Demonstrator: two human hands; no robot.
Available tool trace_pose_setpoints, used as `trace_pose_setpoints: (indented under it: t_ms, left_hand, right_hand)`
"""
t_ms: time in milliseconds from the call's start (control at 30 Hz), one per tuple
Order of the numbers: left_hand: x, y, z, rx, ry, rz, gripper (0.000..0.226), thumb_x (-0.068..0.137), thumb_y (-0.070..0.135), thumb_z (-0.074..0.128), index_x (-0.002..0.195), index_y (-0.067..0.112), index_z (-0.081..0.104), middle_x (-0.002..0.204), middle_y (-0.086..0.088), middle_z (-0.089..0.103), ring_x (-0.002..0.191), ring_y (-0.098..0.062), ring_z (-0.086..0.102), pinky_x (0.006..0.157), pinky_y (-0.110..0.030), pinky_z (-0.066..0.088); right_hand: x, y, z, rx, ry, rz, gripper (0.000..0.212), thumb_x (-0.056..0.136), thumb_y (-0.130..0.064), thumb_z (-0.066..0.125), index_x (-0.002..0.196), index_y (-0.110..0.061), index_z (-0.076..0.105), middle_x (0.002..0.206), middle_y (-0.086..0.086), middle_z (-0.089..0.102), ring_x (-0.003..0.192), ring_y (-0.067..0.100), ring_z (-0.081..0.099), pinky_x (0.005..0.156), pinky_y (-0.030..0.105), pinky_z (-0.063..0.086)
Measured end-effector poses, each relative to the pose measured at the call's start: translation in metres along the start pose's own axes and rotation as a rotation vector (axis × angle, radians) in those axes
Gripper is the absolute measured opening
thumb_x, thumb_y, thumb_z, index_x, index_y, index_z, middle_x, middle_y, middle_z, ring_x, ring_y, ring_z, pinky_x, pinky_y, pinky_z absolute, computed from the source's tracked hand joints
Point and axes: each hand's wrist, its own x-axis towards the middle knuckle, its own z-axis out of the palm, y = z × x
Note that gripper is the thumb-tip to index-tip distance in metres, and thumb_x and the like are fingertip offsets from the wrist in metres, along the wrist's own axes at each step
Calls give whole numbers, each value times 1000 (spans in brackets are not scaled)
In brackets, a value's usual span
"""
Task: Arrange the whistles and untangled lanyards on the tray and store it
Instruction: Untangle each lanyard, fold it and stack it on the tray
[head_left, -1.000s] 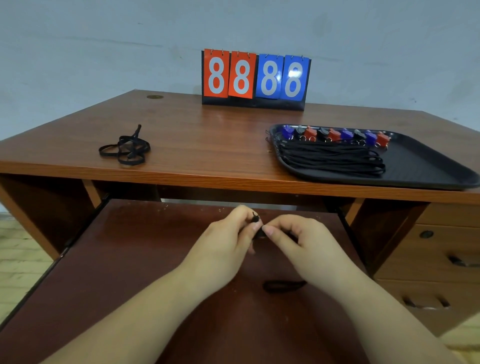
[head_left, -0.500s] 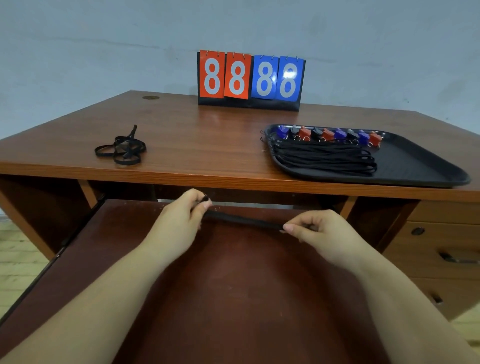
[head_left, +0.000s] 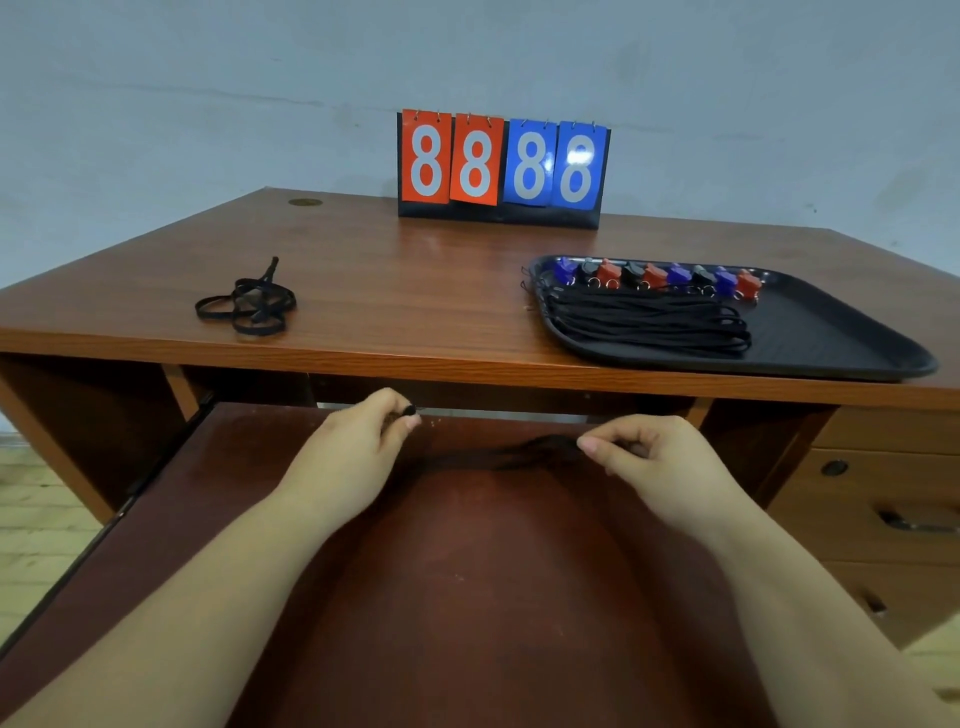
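A black lanyard (head_left: 498, 456) stretches between my hands above the pulled-out keyboard shelf (head_left: 467, 597). My left hand (head_left: 353, 457) pinches its clip end, and my right hand (head_left: 654, 462) pinches the other end; the cord between looks blurred. On the desk at the right lies a black tray (head_left: 831, 338). Along the tray's far edge runs a row of several blue, black and red whistles (head_left: 660, 273), with straightened black lanyards (head_left: 644, 325) laid in front of them. A tangled black lanyard (head_left: 249, 304) rests on the desk top at the left.
A flip scoreboard (head_left: 501, 166) showing 8s stands at the back of the wooden desk (head_left: 389, 270). Drawers (head_left: 883, 499) with handles sit under the desk at the right. A wall is behind the desk.
My hands have drawn apart, pulling the lanyard out lengthwise. Over the last half second the cord has gone from taut to slightly slack and blurred.
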Motion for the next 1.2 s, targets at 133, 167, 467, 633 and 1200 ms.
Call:
trace_pose_setpoints:
  t_ms: [133,167,467,633,1200]
  left_hand:
    - [-11,24,-4,-113,119,153,8,93,33,51,88,29,55,94,15,64,85,-1,58,69,-14,39]
    - [-13,30,-3,-193,121,166,9,92,33,51,88,27,57,96,16,66,90,0,59,74,-15,42]
    - [-25,52,20,-558,-142,91,14,97,28,43,90,21,52,73,6,68,75,-5,64,73,-22,49]
    - [-23,50,24,-638,-192,51,13,97,24,43,89,19,51,54,13,54,61,-3,54,85,-36,55]
    - [-25,56,23,-967,-212,-177,18,89,24,58,90,24,76,91,5,74,93,-11,66,86,-29,49]
  right_hand:
    - [-4,-13,10,28,-23,-58,13,85,-30,66,77,-40,68,79,-13,71,81,4,64,75,19,50]
    - [-6,-17,13,48,-32,-78,14,85,-30,66,77,-41,68,79,-16,70,82,0,64,74,14,48]
    - [-15,-30,37,184,43,-197,10,84,-25,66,84,-31,74,82,-17,72,84,-5,64,74,7,44]
    - [-16,-34,35,347,22,-112,9,81,-19,69,86,-24,75,63,-5,66,55,0,58,56,11,45]
    - [-12,-33,28,969,-49,96,21,67,-20,66,86,-21,76,79,-1,72,82,12,67,69,21,55]
